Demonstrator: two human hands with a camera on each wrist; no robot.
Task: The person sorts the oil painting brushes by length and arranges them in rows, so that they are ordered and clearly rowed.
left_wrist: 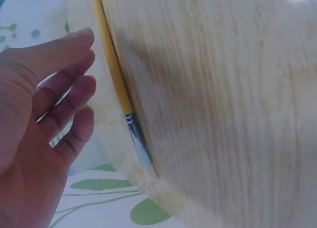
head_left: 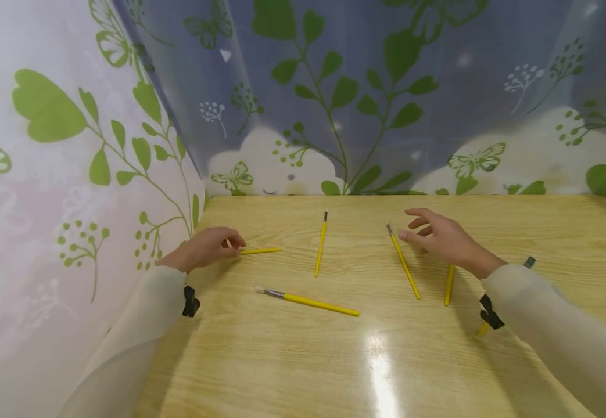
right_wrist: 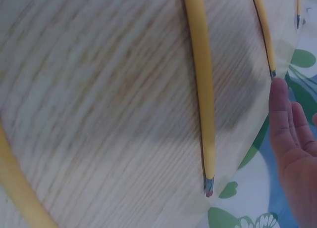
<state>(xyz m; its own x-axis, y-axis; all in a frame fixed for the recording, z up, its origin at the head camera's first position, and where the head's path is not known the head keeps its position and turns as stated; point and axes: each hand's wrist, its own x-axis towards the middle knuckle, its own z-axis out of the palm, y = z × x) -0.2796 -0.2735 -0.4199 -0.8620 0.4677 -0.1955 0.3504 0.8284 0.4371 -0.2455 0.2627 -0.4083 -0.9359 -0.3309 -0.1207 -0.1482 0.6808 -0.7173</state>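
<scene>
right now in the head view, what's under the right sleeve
What looks like one paintbrush: yellow handle end and dark far end show; the right sleeve and black wrist piece cover its middle.

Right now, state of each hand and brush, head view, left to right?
Left hand: relaxed, holding nothing
Right hand: relaxed, holding nothing
Leftmost brush: lying, partly hidden
Second brush: lying, uncovered
Third brush: lying, uncovered
Fourth brush: lying, uncovered
Fifth brush: lying, partly hidden
Rightmost brush: lying, partly hidden
</scene>
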